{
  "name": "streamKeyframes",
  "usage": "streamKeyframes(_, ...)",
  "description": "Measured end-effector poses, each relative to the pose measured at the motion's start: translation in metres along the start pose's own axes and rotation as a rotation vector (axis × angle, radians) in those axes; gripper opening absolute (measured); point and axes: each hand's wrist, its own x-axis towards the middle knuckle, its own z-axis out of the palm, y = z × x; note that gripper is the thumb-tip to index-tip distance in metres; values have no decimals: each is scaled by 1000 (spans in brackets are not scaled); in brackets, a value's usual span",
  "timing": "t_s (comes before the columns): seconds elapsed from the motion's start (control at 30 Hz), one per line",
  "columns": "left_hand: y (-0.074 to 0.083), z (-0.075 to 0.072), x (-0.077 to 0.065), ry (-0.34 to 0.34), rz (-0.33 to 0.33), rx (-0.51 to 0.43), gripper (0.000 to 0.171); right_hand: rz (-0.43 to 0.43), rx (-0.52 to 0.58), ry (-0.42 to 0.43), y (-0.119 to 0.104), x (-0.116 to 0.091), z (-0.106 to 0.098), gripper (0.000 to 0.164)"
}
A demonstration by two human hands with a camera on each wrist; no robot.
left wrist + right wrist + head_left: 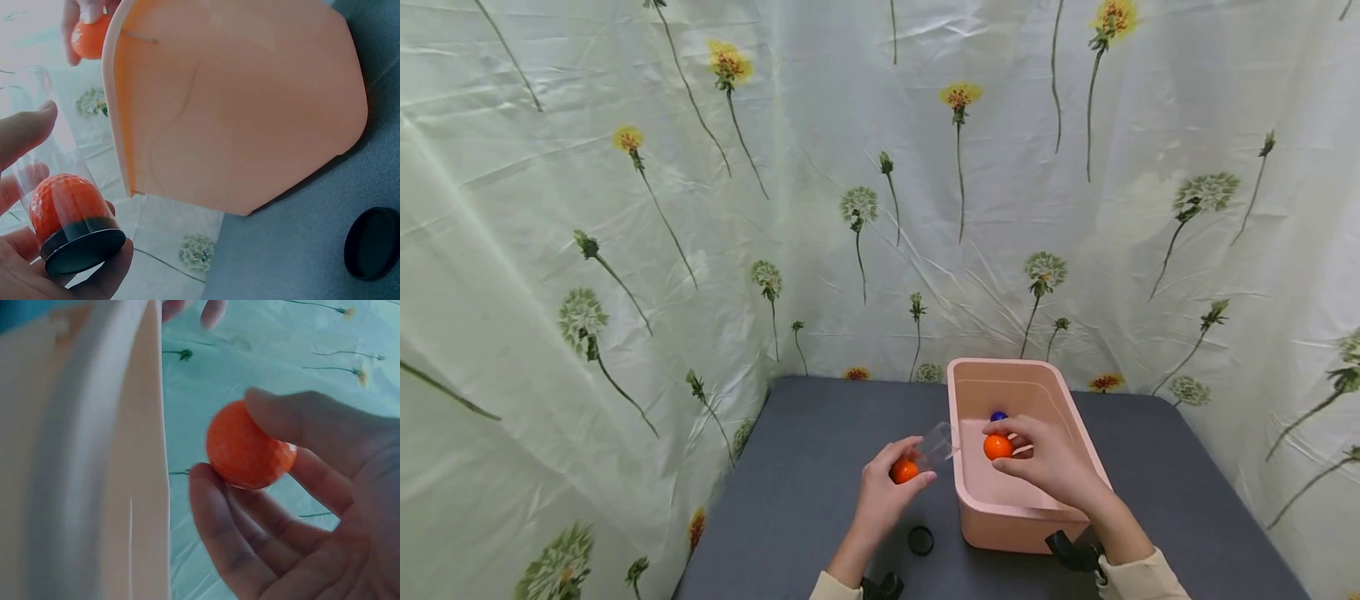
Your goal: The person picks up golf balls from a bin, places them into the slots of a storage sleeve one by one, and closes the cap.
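Observation:
My left hand [883, 492] grips a clear plastic tube [53, 134] left of the pink bin [1022, 517]. An orange golf ball [65, 203] sits inside the tube at its black-capped end; the other end tilts up toward the bin. Over the bin, my right hand [1048, 458] pinches a second orange golf ball [247, 447] between thumb and fingers. Beyond that ball, a blue ball [997, 416] shows inside the bin, partly hidden by the right hand.
A round black cap [921, 541] lies on the dark grey table [820, 450] between the left forearm and the bin. A flower-printed curtain [880, 250] hangs behind the table and along its sides.

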Motion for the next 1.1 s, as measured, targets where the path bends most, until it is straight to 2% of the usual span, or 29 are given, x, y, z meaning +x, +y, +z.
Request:
streamKeyframes(0.13, 0, 0, -2, 7, 33, 5, 51, 14, 150, 84, -4, -7, 11, 46)
streamKeyframes(0.23, 0, 0, -3, 6, 24, 22, 51, 34, 259, 123, -6, -13, 20, 46)
streamKeyframes(0.37, 1, 1, -5, -10, 6, 42, 52, 60, 343, 171, -8, -17, 29, 45)
streamKeyframes(0.6, 3, 3, -7, -18, 35, 64, 50, 87, 377, 206, -10, -15, 40, 42)
streamKeyframes(0.8, 3, 6, -10, -43, -6, 79, 51, 102, 366, 225, -10, -14, 44, 42)
streamKeyframes(1.1, 9, 8, -7, -64, -24, 86, 51, 106, 340, 231, -13, -11, 43, 42)
